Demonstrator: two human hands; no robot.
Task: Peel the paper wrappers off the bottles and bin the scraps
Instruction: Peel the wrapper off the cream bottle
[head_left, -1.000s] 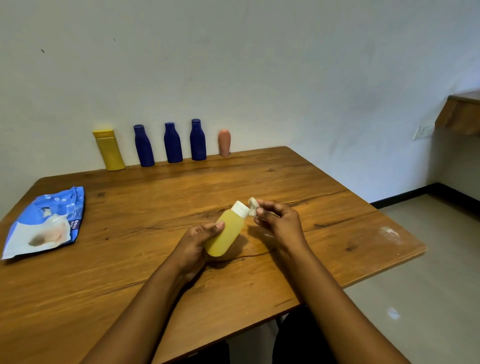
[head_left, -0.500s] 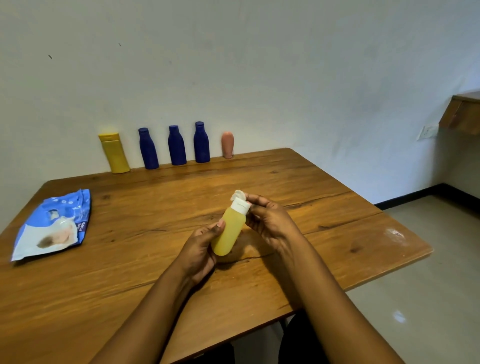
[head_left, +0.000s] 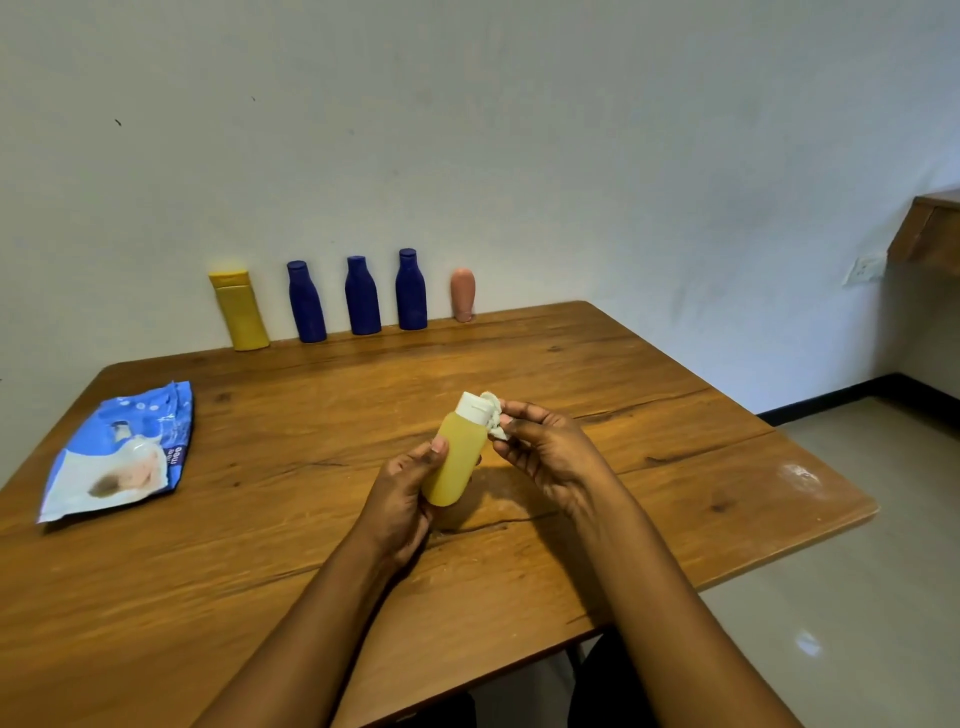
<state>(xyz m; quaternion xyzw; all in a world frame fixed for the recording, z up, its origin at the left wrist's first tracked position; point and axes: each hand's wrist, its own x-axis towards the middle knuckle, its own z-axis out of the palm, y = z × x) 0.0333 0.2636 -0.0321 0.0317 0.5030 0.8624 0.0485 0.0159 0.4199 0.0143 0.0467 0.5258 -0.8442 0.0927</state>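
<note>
Over table (head_left: 675, 467): left hand (head_left: 400, 493) grips bottle (head_left: 457, 462) (yellow-filled), right hand (head_left: 550, 452) pinches scrap (head_left: 494, 415).

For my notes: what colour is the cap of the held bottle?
White cap, on a yellow bottle; head view.

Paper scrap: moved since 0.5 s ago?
Yes. The paper scrap, pinched by the right hand, went from atop the cap of the yellow bottle rightward, toward the table crack.
</note>
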